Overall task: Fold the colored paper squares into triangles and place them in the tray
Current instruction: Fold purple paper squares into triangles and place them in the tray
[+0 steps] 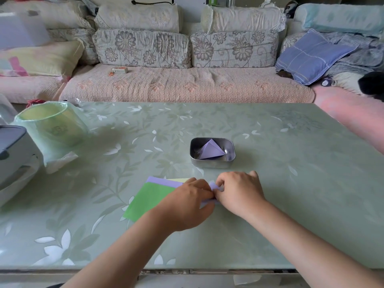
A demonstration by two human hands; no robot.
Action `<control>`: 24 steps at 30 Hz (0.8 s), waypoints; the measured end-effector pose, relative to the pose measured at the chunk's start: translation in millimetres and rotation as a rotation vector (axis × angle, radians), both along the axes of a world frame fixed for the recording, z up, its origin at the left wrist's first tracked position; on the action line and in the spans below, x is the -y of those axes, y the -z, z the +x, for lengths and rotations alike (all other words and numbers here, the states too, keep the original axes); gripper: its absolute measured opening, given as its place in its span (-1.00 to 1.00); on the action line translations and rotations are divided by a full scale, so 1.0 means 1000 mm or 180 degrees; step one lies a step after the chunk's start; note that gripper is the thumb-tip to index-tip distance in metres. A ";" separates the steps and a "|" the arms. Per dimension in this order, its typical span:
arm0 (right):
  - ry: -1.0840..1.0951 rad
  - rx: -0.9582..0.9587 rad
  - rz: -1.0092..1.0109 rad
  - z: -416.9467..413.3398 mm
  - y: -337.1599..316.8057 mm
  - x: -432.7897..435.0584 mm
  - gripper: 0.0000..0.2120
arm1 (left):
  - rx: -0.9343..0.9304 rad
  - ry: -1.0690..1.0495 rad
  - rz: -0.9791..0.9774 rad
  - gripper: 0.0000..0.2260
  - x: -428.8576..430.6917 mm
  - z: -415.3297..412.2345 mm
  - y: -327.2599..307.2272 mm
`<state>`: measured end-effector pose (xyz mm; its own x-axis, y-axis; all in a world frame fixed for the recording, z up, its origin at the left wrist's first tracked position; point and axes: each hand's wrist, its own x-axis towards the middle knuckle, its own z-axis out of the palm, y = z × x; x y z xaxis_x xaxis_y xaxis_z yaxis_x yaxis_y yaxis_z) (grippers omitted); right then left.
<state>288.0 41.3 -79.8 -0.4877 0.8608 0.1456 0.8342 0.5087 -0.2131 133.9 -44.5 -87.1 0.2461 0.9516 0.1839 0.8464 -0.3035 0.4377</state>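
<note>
A sofa [187,84] with floral cushions is spanning the room behind the tray [212,164]. A green table [280,146] with a leaf-patterned cover is carrying the tray near its centre. Far left of the tray, a white appliance [12,150] and a plastic-wrapped green container [52,125] are standing side by side. A small box [120,70] is lying on the sofa seat beyond the tray (its print is too small to read).

Just in front of the tray, slightly left, a green sheet [149,198] is lying on top of a lilac sheet [162,181] and a yellow sheet [178,180]. Inside the tray, a folded lilac triangle [209,151] is resting.

Directly in front of the tray, the left hand [187,206] and right hand [239,192] are meeting, fingers curled and pinching a lilac paper [214,185] between them, against the table.
</note>
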 end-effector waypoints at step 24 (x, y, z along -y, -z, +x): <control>-0.0633 0.0614 -0.0379 0.019 -0.010 0.005 -0.71 | -0.1171 0.0160 0.0465 -0.58 0.033 0.010 0.004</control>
